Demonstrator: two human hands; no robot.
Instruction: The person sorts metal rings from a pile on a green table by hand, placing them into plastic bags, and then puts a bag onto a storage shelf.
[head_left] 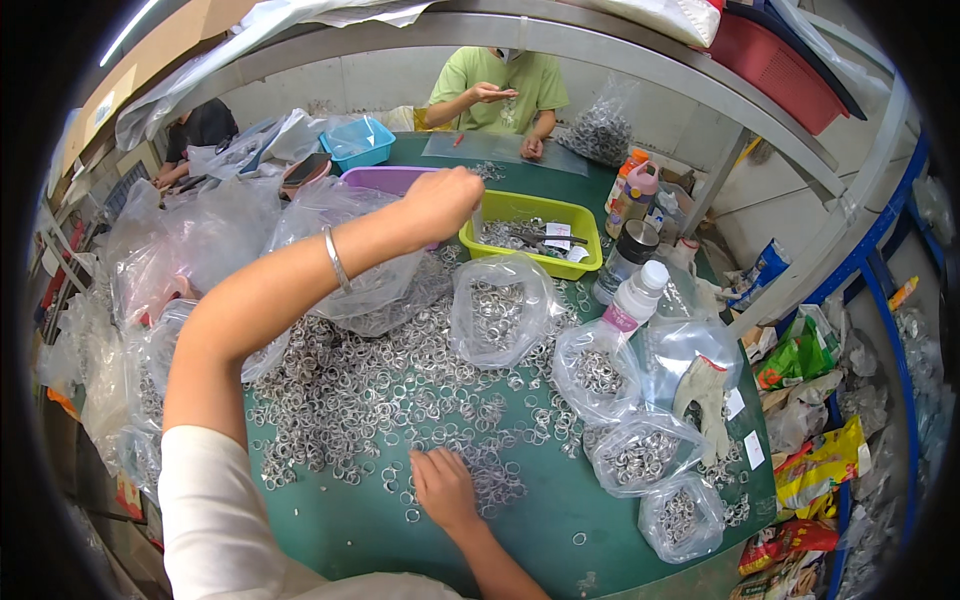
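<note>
Low in the frame, my right hand (443,487) lies flat, fingers spread on loose metal rings (400,400) covering the green table (330,520): light, hard, slippery, probably best pinched by the rim. Farther up, my left hand (440,203) is a closed fist beside the yellow-green tray (520,208); I cannot tell what it holds.

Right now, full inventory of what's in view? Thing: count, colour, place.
metal rings: too many to count, silver, loose across the table middle
table: one, green top
clear bags of rings: about five, right of the loose pile
large clear bags: several, left side
yellow-green bin: one, far middle
purple bin: one, behind the raised hand
blue bin: one, far left
white-capped bottle: one, right of the yellow-green bin
work glove: one, whitish, right edge
co-worker in green shirt: one, far end
left hand: closed, raised beside the yellow-green bin, bracelet on wrist
right hand: flat on the rings, near edge
</note>
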